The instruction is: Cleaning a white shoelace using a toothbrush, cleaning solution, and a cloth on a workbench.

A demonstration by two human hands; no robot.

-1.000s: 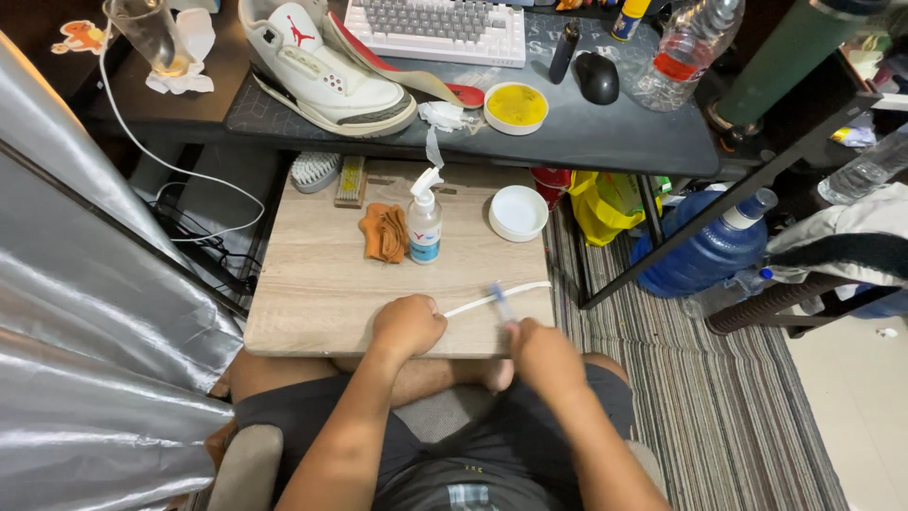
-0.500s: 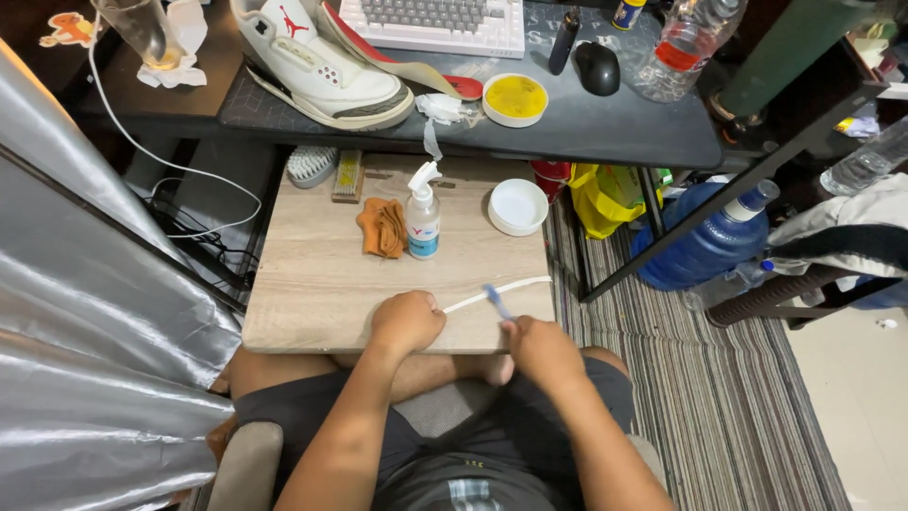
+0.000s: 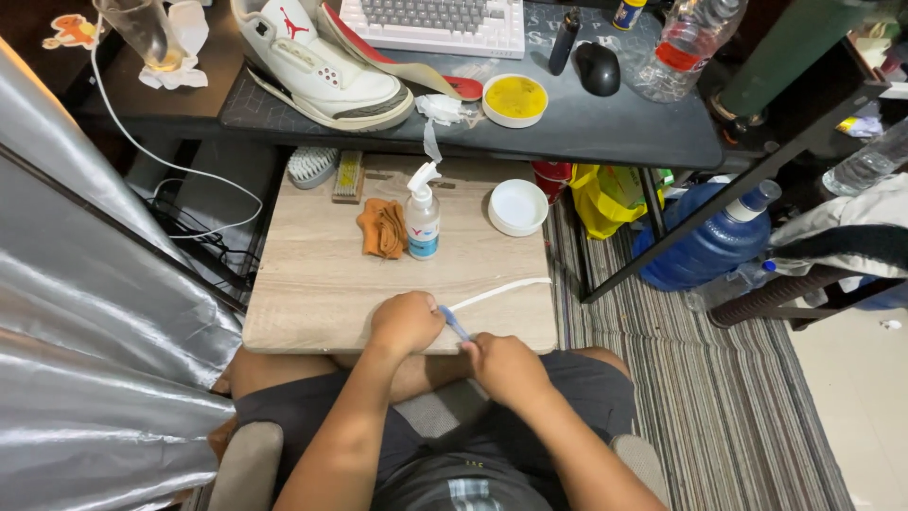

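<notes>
— What is in the hands?

— A white shoelace (image 3: 501, 291) lies across the near edge of the wooden board (image 3: 312, 284). The left hand (image 3: 407, 324) is closed around one end of it, fingers curled in. The right hand (image 3: 506, 367) pinches a small blue brush (image 3: 454, 323), perhaps a toothbrush; its head is hidden where it meets the lace at the left hand.

— And on the board beyond them?

— A spray bottle (image 3: 422, 213) stands upright near the middle, with an orange cloth (image 3: 383, 227) just beside it and a white lid (image 3: 517, 206) on its other side. Two scrub brushes (image 3: 326, 168) lie at the far edge.

— Further out?

— On the dark desk (image 3: 615, 132) behind rest a white sneaker (image 3: 322, 61), a round tin of yellow paste (image 3: 515, 99), a keyboard (image 3: 435, 19) and a mouse (image 3: 598, 66). A blue water jug (image 3: 705, 248) stands on the striped rug (image 3: 719, 397).
</notes>
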